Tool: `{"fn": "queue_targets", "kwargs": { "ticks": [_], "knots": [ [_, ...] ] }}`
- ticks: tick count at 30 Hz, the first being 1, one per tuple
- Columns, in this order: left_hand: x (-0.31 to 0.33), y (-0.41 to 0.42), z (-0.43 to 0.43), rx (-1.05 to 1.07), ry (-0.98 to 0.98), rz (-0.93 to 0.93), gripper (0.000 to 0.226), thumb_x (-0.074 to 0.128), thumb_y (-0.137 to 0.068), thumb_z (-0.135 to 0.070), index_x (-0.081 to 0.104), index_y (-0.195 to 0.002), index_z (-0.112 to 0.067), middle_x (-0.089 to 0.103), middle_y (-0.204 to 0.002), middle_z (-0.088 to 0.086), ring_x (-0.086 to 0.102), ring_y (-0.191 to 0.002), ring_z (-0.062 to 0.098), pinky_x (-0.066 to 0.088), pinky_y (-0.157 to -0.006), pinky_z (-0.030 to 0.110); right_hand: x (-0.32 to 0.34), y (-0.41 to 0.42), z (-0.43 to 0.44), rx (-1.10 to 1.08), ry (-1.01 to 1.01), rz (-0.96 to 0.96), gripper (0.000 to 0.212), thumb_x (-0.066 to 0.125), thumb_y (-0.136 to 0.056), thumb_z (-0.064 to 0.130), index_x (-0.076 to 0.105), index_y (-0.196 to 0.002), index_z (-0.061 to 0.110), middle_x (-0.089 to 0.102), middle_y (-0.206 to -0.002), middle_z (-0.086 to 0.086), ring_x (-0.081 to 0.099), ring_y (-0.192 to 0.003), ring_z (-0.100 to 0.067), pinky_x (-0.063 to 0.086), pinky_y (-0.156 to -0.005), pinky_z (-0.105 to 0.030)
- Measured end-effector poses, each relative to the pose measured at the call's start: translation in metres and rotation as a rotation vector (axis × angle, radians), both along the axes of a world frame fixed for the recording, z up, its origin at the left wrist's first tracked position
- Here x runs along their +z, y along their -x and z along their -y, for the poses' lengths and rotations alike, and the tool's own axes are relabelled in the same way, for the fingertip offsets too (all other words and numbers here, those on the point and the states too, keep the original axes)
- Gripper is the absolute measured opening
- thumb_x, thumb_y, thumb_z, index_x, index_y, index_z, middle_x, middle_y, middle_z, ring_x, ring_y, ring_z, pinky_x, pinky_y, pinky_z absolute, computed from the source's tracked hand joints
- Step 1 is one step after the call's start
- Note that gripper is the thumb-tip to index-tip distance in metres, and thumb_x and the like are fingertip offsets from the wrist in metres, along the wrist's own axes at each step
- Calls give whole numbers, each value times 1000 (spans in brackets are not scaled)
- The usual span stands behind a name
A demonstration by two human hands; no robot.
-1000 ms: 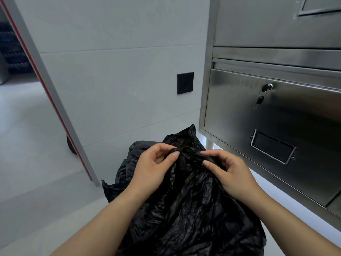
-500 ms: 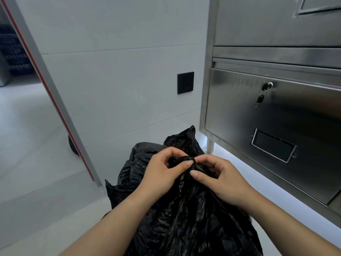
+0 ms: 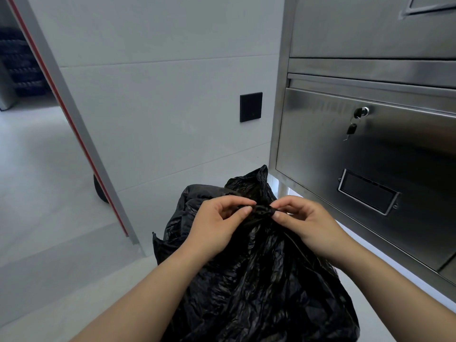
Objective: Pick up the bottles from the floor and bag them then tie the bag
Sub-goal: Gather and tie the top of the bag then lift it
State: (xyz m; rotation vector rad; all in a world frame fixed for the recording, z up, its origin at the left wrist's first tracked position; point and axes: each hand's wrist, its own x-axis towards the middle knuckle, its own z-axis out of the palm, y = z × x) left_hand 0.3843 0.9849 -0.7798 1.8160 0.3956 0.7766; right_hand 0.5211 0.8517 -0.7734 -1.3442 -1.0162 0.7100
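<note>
Tying stage: my left hand [image 3: 217, 223] and right hand [image 3: 306, 222] pinch the gathered neck of the black bag [image 3: 259, 280] on the near floor; next, cinching the knot tight

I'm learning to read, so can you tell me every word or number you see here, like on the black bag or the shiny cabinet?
No words or numbers can be read here.
The black bag is plain.
The label frame on the cabinet shows no writing.
The black wall plate has no readable mark.
</note>
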Motion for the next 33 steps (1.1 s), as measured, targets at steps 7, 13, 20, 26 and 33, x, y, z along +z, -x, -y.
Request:
{"fn": "queue_targets", "kwargs": {
  "ticks": [7,13,20,26,33],
  "knots": [
    [-1,-2,1,65,-76,38,34,52,-92,-4,71,-84,-32,72,-89,-19,65,-91,0,45,-80,9,4,0,1,-12,29,-100,9,58,-89,20,64,-84,26,68,-85,-6,58,-74,-23,48,-70,-33],
    [5,-2,16,19,-16,71,16,59,-86,-24,72,-90,-32,72,-94,-10,65,-92,4,47,-79,12,5,4,-3,-132,15,-104,12,58,-90,27,63,-78,28,73,-82,-4,64,-67,-17,53,-67,-29],
    [-1,-10,35,210,-375,115,42,78,-64,-44,68,-102,-28,61,-97,-17,59,-96,-2,47,-82,13,7,10,-6,-257,-11,-132,12,63,-84,25,62,-72,26,72,-72,-2,62,-57,-13,50,-52,-20],
    [-5,-10,30,250,-426,124,30,79,-71,-27,72,-99,-21,65,-93,-14,62,-89,0,49,-82,16,3,11,-4,-240,-23,-219,12,68,-82,17,65,-73,24,73,-72,-4,65,-57,-15,52,-55,-24],
    [-4,-7,20,218,-486,65,21,78,-73,-16,74,-94,-18,68,-88,-11,62,-86,0,46,-80,11,6,16,1,-143,18,-172,27,79,-65,41,68,-83,23,70,-78,0,65,-69,-12,52,-65,-23]
  ]
}}
